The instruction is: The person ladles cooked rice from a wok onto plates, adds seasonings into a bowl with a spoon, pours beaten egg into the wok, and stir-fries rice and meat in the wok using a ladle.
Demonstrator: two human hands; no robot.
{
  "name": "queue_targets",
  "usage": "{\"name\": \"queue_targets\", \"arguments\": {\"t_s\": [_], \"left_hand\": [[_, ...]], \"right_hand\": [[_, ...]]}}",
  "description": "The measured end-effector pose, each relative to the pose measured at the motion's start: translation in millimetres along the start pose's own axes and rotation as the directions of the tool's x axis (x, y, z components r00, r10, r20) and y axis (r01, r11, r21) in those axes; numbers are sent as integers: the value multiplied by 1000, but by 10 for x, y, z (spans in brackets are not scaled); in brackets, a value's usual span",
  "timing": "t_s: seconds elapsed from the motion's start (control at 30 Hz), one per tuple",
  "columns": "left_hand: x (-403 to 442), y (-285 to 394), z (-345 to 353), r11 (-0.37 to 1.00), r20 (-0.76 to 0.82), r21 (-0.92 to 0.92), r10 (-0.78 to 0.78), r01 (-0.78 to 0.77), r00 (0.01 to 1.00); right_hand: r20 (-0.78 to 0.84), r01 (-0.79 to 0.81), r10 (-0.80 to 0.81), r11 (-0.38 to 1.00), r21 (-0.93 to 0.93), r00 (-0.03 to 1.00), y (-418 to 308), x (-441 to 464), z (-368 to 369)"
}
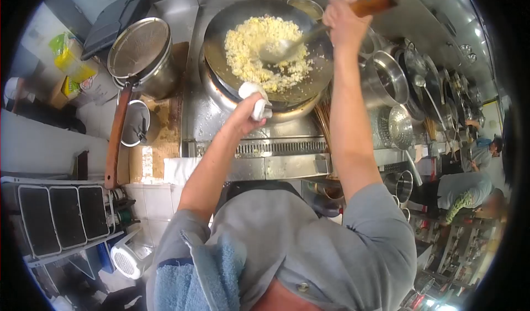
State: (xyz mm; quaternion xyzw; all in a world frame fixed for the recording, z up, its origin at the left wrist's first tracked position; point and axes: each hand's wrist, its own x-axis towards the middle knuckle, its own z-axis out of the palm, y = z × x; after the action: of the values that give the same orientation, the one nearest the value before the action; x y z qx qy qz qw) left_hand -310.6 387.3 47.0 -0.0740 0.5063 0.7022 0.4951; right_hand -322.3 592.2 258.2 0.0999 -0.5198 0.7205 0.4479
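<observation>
A large dark wok [218, 54] sits on the stove ring, holding fried rice [251, 43] with yellow bits of egg. With a folded white cloth [252, 92] between, my left hand [245, 115] grips the wok's near rim. My right hand [345, 21] is wrapped around the wooden handle of a cooking ladle [281, 50], raised at the wok's right side. The ladle's metal bowl rests in the rice near the middle of the wok.
On the left a mesh strainer [138, 49] lies across a steel pot [160, 84], its long wooden handle hanging toward me. A steel pot [389, 76] and a perforated skimmer [400, 126] are at right. Other people [469, 184] stand far right.
</observation>
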Motion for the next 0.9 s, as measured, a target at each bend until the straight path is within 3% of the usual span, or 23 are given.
{"name": "queue_targets", "arguments": {"t_s": [0.07, 0.13, 0.23, 0.33, 0.37, 0.47, 0.5, 0.6, 0.73, 0.77, 0.8, 0.87, 0.9], "left_hand": [[27, 56, 10, 1000, -14, 2, 10, -10, 1000], [-3, 72, 26, 1000, 10, -19, 22, -21, 1000], [-31, 70, 36, 1000, 0, -11, -2, 2, 1000], [-143, 131, 112, 999, -64, 11, 31, -30, 997], [-98, 88, 81, 998, -41, -37, 41, -42, 998], [-32, 38, 60, 998, -42, -55, 27, -30, 999], [-11, 42, 73, 998, -43, -57, 27, -29, 999], [-45, 24, 46, 998, -64, -55, 9, -13, 998], [-39, 21, 58, 999, -65, -48, 0, -3, 998], [-53, 25, 77, 999, -78, -48, -2, -2, 997], [-58, 66, 94, 999, -93, -48, 7, -11, 996], [-73, 22, 63, 998, -50, -63, -5, 2, 999], [-91, 8, 60, 997, -49, -74, -17, 13, 999]], "right_hand": [[32, -110, 111, 993, -36, 993, -413, -71, -106], [6, 101, -102, 974, -201, 995, -440, -334, -63], [-27, 126, -137, 960, -248, 990, 183, 253, -324], [-53, 191, -191, 981, -21, 980, -267, 654, -41], [-17, 168, -168, 986, -6, 986, -272, 747, -150], [-199, -8, 12, 1000, 22, 980, 368, 617, -88], [-114, -91, 95, 995, 43, 989, 341, 699, -77], [-90, -122, 115, 990, -77, 989, 121, 914, 265], [-67, 9, -4, 997, 78, 998, 308, 823, 208], [-95, -99, 96, 995, -30, 991, 501, 721, 257], [-37, -177, 177, 984, -13, 984, 514, 818, 224], [-37, -188, 184, 959, -213, 982, 348, 992, 357], [-61, -158, 149, 970, -188, 987, 314, 1032, 309]]}}
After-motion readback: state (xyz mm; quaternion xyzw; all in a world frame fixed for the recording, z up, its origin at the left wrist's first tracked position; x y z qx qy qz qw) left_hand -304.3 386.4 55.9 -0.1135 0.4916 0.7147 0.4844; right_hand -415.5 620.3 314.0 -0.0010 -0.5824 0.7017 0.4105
